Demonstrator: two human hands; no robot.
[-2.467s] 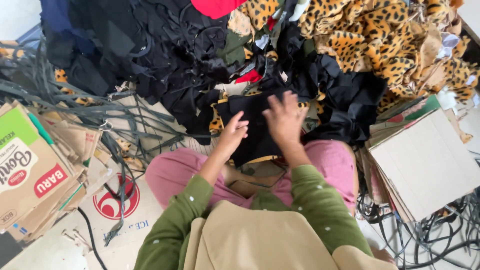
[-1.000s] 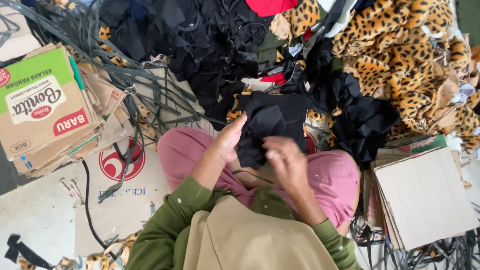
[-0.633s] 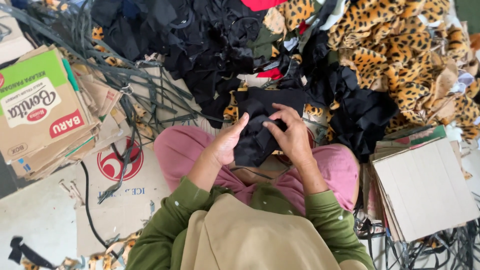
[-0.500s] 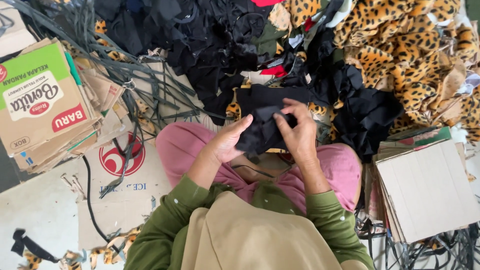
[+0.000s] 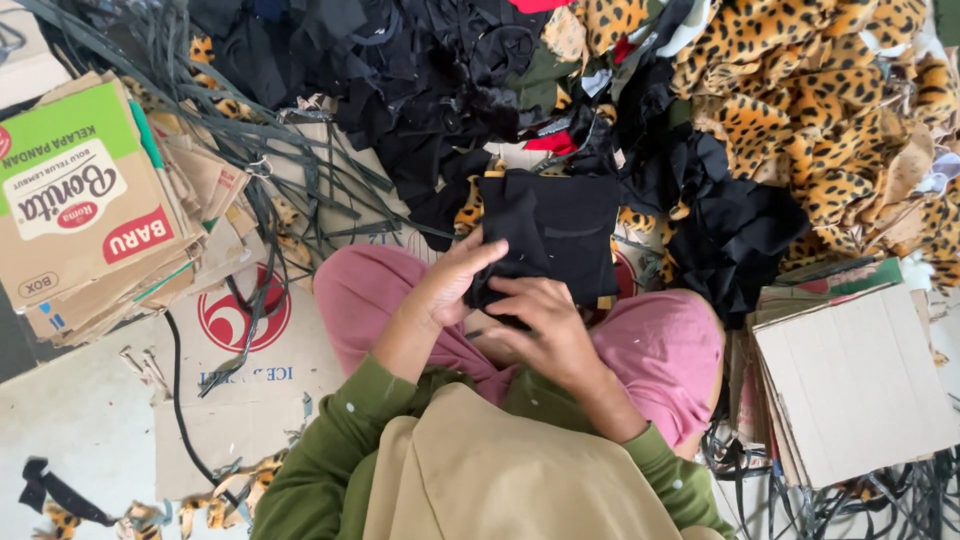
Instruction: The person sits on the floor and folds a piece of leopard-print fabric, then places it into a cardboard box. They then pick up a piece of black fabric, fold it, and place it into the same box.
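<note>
I sit on the floor in pink trousers and green sleeves. A piece of black fabric [image 5: 560, 235] lies spread over my knees. My left hand [image 5: 455, 280] grips its left edge, thumb on top. My right hand [image 5: 540, 320] is lower, fingers curled on the fabric's near bottom edge. Under the black piece peeks a bit of leopard-print fabric [image 5: 470, 210].
A heap of black fabric scraps [image 5: 400, 70] lies ahead and a pile of leopard-print fabric [image 5: 810, 90] at the upper right. Flattened cardboard boxes [image 5: 90, 210] stack on the left, another cardboard stack [image 5: 850, 380] on the right. Dark plastic straps [image 5: 250, 150] tangle at the left.
My right hand came down from the top of the bunched black fabric to its near edge. The fabric now lies flatter and spread out. My left hand kept its hold.
</note>
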